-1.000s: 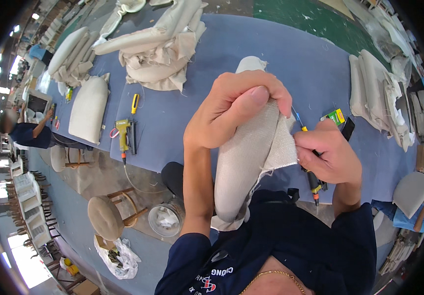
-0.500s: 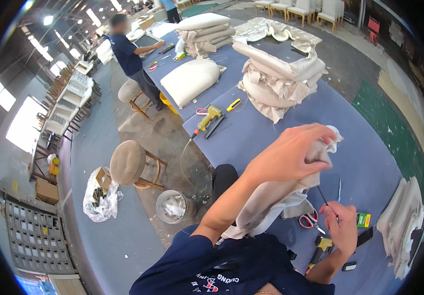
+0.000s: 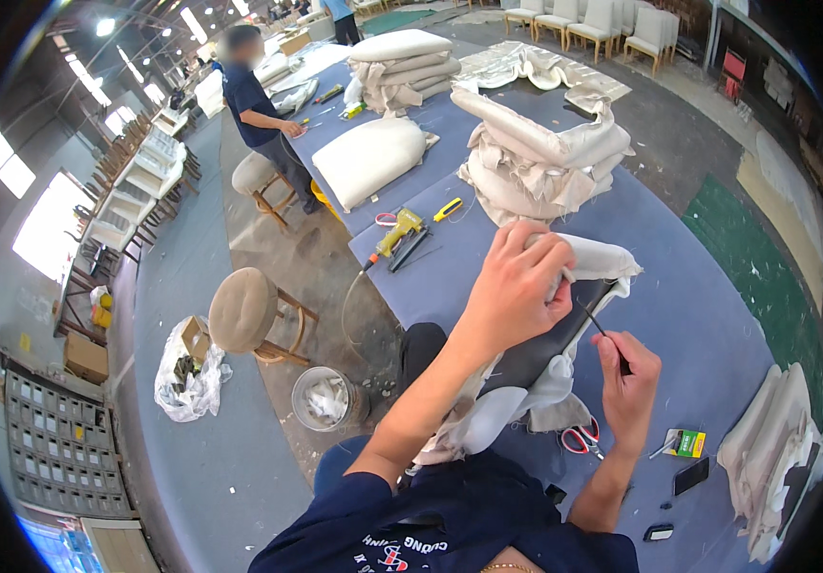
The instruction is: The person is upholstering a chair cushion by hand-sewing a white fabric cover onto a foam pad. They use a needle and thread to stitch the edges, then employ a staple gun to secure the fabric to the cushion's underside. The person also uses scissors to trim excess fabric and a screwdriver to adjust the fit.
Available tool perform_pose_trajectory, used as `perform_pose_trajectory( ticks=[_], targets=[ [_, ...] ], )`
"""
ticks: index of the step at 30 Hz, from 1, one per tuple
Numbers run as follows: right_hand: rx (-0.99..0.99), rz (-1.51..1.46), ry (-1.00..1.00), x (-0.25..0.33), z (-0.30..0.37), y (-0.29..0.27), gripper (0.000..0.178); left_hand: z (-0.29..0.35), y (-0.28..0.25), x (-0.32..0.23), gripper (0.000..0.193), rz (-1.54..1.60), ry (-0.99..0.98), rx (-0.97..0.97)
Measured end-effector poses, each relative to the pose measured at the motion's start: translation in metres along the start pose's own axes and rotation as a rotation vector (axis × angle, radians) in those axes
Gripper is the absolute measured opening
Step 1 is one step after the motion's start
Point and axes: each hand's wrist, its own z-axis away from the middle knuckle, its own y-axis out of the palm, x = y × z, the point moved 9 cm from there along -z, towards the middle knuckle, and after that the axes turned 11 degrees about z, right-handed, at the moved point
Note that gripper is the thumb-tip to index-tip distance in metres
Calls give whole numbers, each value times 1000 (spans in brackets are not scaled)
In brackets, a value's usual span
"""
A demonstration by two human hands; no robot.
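A beige fabric-covered upholstery piece (image 3: 602, 256) leans against my front, its dark inner face and loose white edging showing. My left hand (image 3: 523, 282) is closed over the fabric at its upper edge. Lower to the right, my right hand (image 3: 629, 377) grips a tool with a thin dark shaft (image 3: 587, 313). The shaft's tip points at the piece's edge beside my left fingers; the handle is mostly hidden in my fist, so its exact kind is unclear. Red-handled scissors (image 3: 580, 439) lie on the blue table under the piece's lower end.
A yellow staple gun (image 3: 397, 234) with a hose and a yellow-handled tool (image 3: 448, 209) lie to the left. Fabric-covered cushions (image 3: 545, 162) are stacked ahead. A small box (image 3: 686, 443) and a folded stack (image 3: 770, 449) sit right. Beside the table stand a stool (image 3: 247, 310) and bucket (image 3: 326, 399). Another person (image 3: 257, 105) works far left.
My left hand has moved left and turned, bringing the piece's dark inner face into view. My right hand with the tool has risen and come left, closer to the edge.
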Motion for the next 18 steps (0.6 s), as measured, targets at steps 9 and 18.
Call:
perform_pose_trajectory(
  ticks=[9, 18],
  targets=[
    [-138, 58, 33, -10, 7, -2, 18, -16, 19, 5, 31, -79, -107, 20],
    [-143, 132, 9, -1, 1, 5, 14, 0, 1, -3, 12, 45, -125, 11]
  ],
)
